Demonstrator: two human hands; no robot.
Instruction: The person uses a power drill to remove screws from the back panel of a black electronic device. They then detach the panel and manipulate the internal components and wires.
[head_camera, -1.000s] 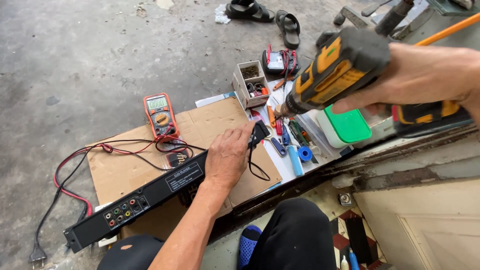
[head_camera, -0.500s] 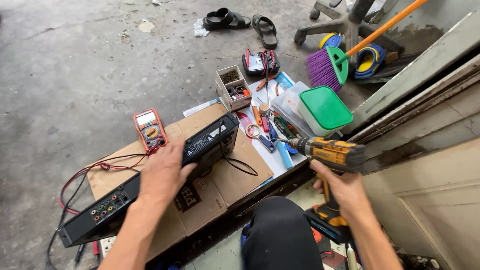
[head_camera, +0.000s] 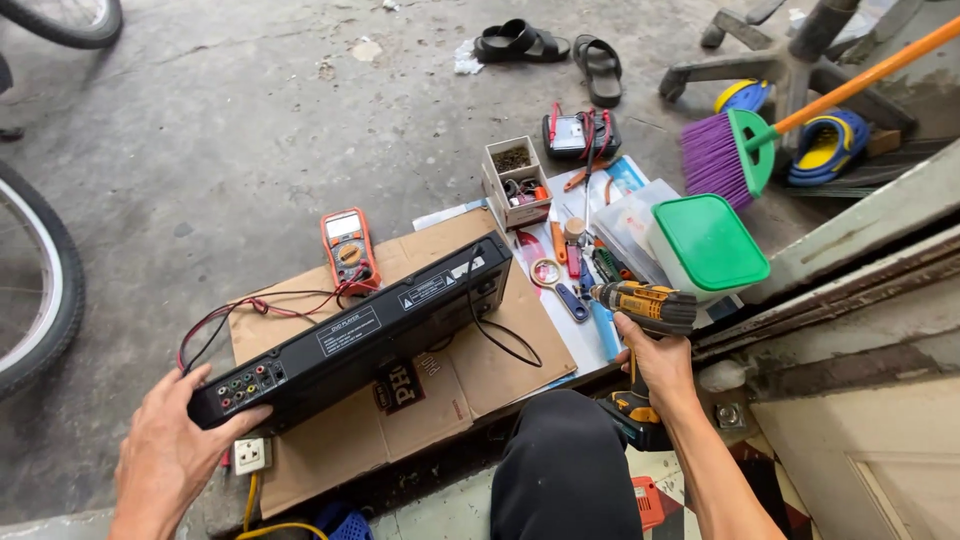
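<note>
Bright even daylight, soft shadows, sharp focus (edges slightly bowed)

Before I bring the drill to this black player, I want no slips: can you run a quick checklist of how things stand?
1. Left hand steadies the black player at its socket end: ok.
2. Right hand grips the yellow drill: ok.
3. Player lies on the cardboard: ok, tipped onto its edge.
4. Player's black cord trails loose across the cardboard: not ok.
5. Bit seated in the drill: cannot tell.
6. Orange multimeter lies beside the player, clear: ok.

White labels (head_camera: 392, 312) on black player (head_camera: 350, 345)
</note>
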